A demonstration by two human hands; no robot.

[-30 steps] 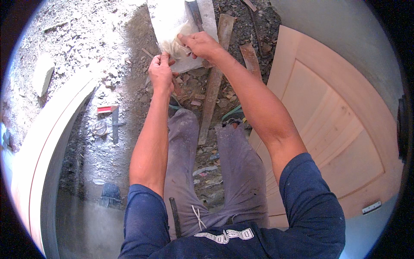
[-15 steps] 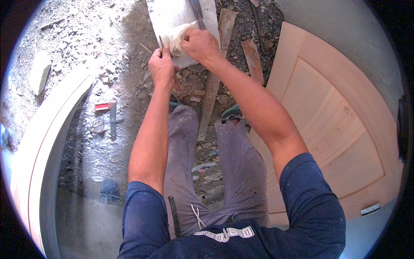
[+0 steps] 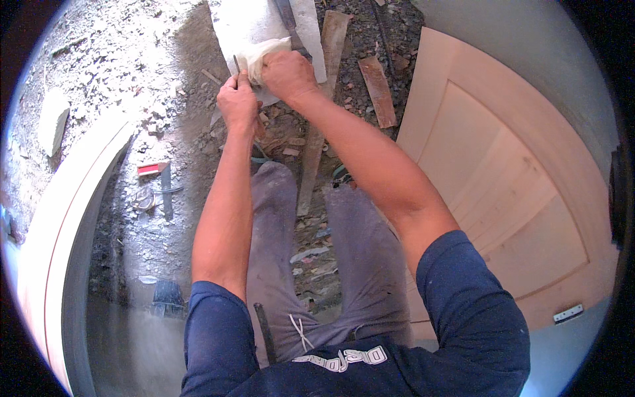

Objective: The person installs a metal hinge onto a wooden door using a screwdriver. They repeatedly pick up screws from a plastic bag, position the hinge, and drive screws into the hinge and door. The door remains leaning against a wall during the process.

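Observation:
My left hand (image 3: 237,100) is closed round a thin dark tool (image 3: 236,62); its narrow tip points away from me above my thumb. What kind of tool it is, I cannot make out. Just to the right, my right hand (image 3: 290,75) grips a crumpled, whitish, soft piece that looks like cloth or a thin bag (image 3: 268,47). The two hands are close together, and the soft piece lies beside the tool's tip. Beneath them is a pale flat sheet (image 3: 241,16), with a long dark tool (image 3: 286,14) lying across its far right part.
A panelled wooden door (image 3: 489,152) with a metal hinge (image 3: 568,314) leans at right. Another curved-looking wooden piece (image 3: 49,251) stands at left. A try square (image 3: 165,178) with a red-marked stock lies on the rubble-strewn ground, near a dark block-shaped object (image 3: 168,298). Wooden strips (image 3: 321,126) lie between my legs.
The whole view has shifted slightly, so hands and ground sit a little further left. My right fingers have curled further over the whitish piece, while my left hand keeps its hold on the thin tool.

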